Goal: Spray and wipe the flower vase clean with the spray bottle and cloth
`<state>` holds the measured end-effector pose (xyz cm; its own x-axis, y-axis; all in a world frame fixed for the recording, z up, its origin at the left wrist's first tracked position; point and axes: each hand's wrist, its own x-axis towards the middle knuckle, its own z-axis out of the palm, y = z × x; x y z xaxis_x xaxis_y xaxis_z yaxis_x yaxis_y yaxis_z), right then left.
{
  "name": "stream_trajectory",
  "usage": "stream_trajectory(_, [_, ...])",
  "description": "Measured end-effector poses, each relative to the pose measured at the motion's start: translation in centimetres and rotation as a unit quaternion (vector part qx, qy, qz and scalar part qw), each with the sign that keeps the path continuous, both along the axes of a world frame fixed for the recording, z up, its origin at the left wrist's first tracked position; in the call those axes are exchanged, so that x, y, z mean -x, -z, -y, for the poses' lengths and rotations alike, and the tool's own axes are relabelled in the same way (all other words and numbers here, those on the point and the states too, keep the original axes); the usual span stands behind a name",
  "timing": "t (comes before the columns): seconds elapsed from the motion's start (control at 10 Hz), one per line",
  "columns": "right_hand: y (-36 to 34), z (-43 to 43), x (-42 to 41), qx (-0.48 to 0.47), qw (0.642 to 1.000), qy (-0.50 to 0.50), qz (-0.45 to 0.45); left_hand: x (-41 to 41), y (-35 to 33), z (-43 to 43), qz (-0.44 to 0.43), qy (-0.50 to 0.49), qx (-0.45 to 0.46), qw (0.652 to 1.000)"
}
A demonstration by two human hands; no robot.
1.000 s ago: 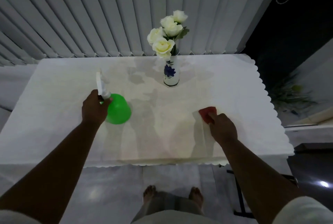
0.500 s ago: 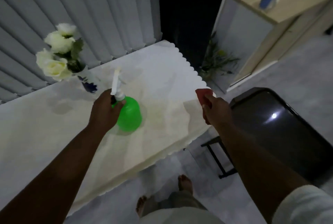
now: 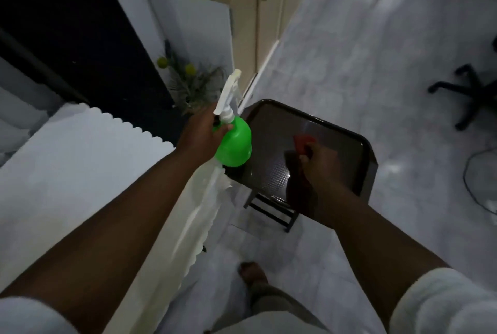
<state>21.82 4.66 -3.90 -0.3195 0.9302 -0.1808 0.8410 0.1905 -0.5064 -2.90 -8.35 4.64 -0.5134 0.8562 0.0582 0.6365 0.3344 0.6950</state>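
Note:
My left hand (image 3: 200, 130) grips the neck of a green spray bottle (image 3: 235, 145) with a white trigger head, held in the air at the left edge of a dark stool top (image 3: 333, 129). A red cloth (image 3: 304, 142) is pinched in my right hand (image 3: 320, 164), which hovers over the middle of the stool top. The flower vase is out of view.
The white table with a scalloped cloth (image 3: 80, 167) lies at the left. A beige cabinet (image 3: 242, 11) stands behind the stool, with a potted plant (image 3: 193, 81) at its foot. An office chair base (image 3: 468, 91) is at the right on the tiled floor.
My view has swung right, away from the table and vase. Both hands carried the spray bottle and the red cloth off the table to over the dark stool.

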Motion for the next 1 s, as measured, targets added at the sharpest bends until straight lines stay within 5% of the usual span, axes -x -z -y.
stream_trajectory(0.4, [3.4,-2.3,0.9,0.088,0.989,0.121,0.009,-3.6,5.3,-10.4,0.008,0.099,0.028,0.995])
stream_trajectory(0.6, [4.6,-0.9,0.1,0.133,0.967,0.181,-0.117,-3.5,6.1,-11.0,0.025,0.082,0.025,0.996])
stream_trajectory(0.7, [5.0,-1.0,0.4,0.133,0.965,0.2,-0.103,-3.4,6.4,-10.6,0.039,0.082,0.025,0.996])
stream_trajectory(0.8, [4.6,-0.6,-0.2,0.064,0.993,0.077,0.066,-3.1,6.0,-9.5,0.058,0.101,0.054,0.992])
stream_trajectory(1.0, [3.9,1.9,-0.3,-0.069,0.985,-0.046,0.153,-0.6,5.6,-3.6,0.045,0.021,0.117,0.992])
